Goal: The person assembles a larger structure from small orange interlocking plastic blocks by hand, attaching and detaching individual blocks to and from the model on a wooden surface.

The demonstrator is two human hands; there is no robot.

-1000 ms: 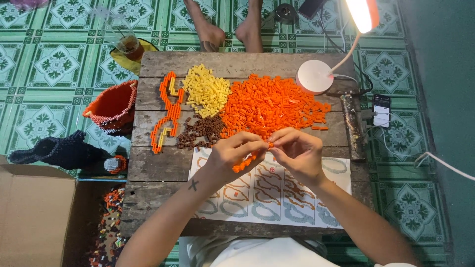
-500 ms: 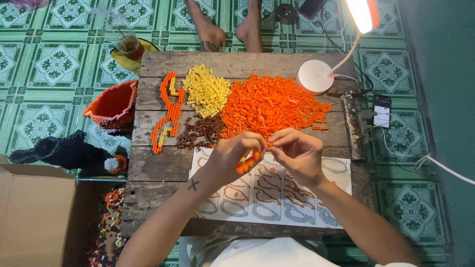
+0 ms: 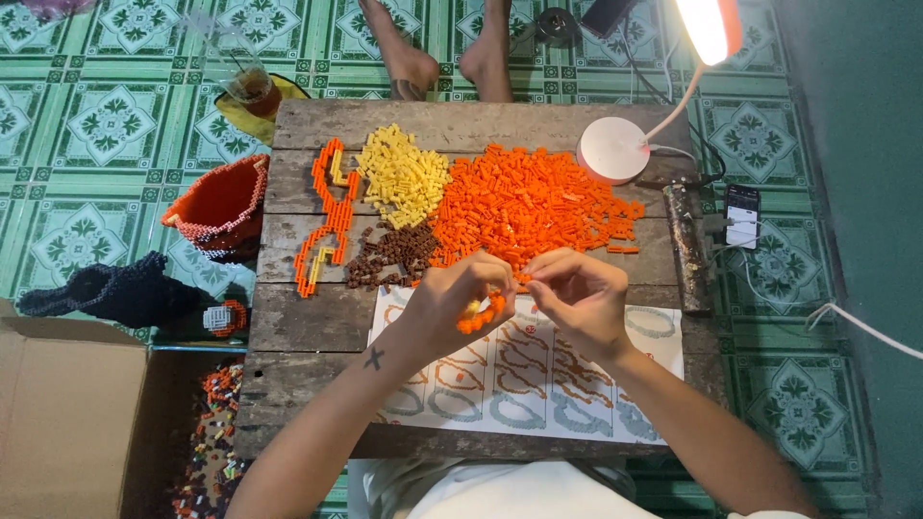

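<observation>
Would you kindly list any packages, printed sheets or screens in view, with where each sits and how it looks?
Phone: right of the table, on the floor, small dark rectangle with a lit screen.
Pattern sheet: on the table's near edge under both hands, white with rows of orange and grey curved shapes.
Cardboard box: bottom left on the floor, brown, open.

Left hand (image 3: 460,300) pinches a curved orange bead strip (image 3: 481,317) over the pattern sheet (image 3: 538,384) near the table's (image 3: 308,327) front edge; right hand (image 3: 580,293) meets it beside the orange bead pile (image 3: 529,207)
</observation>
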